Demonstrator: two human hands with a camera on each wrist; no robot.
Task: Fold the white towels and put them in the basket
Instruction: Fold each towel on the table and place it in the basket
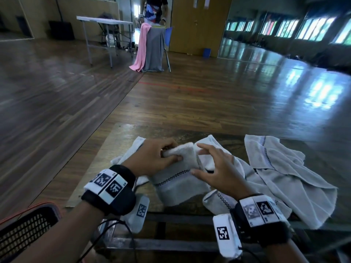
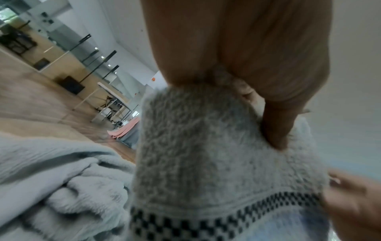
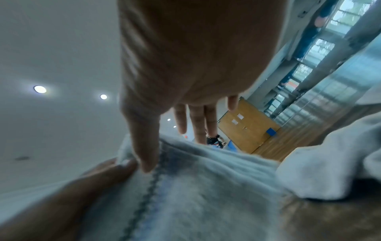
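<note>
My left hand (image 1: 171, 153) grips the folded top of a white towel (image 1: 178, 185) with a black checked stripe, its fingers curled over the fold and the thumb pinching underneath. The right hand (image 1: 198, 160) is spread beside it, fingers straight, with the thumb (image 3: 146, 146) touching the towel's (image 3: 195, 187) edge. In the left wrist view the towel (image 2: 195, 154) hangs from my fingers (image 2: 274, 127). More white towels lie crumpled on the table: one at the right (image 1: 284, 168), one under my right wrist (image 1: 218, 202). The black mesh basket (image 1: 28, 224) shows at the bottom left.
The towels lie on a worn brown table (image 1: 121, 137) whose far edge meets a wooden floor. Far back, a person (image 1: 154, 8) stands behind a chair draped with pink and grey cloth (image 1: 150, 46), next to a white folding table (image 1: 104, 20).
</note>
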